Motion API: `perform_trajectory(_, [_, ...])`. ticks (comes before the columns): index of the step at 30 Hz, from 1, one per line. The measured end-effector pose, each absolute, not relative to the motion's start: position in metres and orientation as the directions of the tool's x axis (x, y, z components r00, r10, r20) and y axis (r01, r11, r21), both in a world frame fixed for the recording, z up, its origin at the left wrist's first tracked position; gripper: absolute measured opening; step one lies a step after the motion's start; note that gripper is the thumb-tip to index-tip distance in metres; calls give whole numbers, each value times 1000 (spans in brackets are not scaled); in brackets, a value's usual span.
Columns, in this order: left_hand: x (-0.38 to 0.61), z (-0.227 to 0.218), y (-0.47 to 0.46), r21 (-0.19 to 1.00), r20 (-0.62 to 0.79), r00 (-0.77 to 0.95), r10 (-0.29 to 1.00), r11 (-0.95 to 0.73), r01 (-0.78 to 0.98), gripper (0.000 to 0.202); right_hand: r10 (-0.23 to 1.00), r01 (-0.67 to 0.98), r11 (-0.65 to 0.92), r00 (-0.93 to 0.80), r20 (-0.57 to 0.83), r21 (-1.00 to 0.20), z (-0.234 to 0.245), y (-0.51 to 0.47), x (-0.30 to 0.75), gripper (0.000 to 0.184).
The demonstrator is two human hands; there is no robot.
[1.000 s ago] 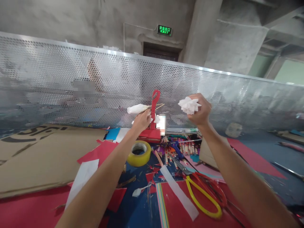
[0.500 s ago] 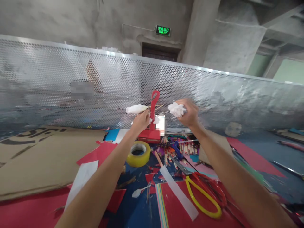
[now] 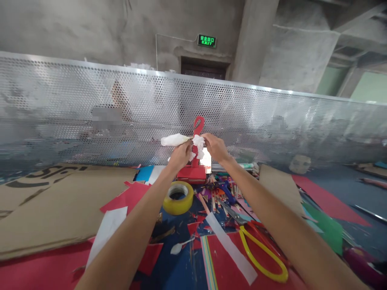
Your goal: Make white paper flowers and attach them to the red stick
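A red paper model (image 3: 195,169) with an upright red post stands on the table by the perforated metal screen (image 3: 272,117). A white tissue roll (image 3: 174,139) on thin sticks juts left from the post. My left hand (image 3: 180,155) is closed around the sticks just below that roll. My right hand (image 3: 214,147) is pinched on a crumpled white tissue wad (image 3: 198,143) and presses it against the post, close to my left hand.
A yellow tape roll (image 3: 178,197) lies near my left forearm. Yellow-handled scissors (image 3: 261,257) lie under my right forearm. Brown cardboard (image 3: 54,201) covers the left side. Red, white and green paper scraps and several sticks litter the blue table (image 3: 181,262).
My right hand has carried the tissue wad leftward from the open air to the red post. My left hand has stayed at the model.
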State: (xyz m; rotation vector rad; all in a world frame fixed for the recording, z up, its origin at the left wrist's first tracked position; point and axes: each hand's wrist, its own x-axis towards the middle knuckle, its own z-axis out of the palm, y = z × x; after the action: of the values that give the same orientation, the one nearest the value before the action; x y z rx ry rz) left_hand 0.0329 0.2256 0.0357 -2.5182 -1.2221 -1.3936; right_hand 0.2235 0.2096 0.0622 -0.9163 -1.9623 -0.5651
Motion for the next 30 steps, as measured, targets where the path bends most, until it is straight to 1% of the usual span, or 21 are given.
perform_trajectory(4, [33,36,224,338,711,296,638,-680,651,39,364,831,550,-326,872,81,66,210,221,23])
perform_trajectory(7, [33,36,223,335,709,292,642,-671,662,38,325,825,543,-375,868,154,69,210,220,21])
perform_trajectory(9, [33,36,223,333,712,294,637,-676,658,37,296,819,544,-388,873,180,70,210,220,22])
perform_trajectory(15, [33,35,224,342,718,277,639,-670,659,38,279,819,546,-374,884,174,62,216,225,21])
perform_trajectory(20, [33,33,228,339,725,290,625,-690,639,39,320,828,537,-375,870,160,58,225,228,20])
perform_trajectory(23, [33,33,229,343,737,284,614,-701,625,39,344,847,501,-386,856,180,58,228,225,19])
perform_trajectory(26, [33,33,229,353,728,274,628,-686,636,39,352,868,461,-368,860,183,59,227,222,18])
perform_trajectory(30, [32,34,227,353,714,278,642,-674,649,39,333,873,445,-367,868,199,61,223,220,14])
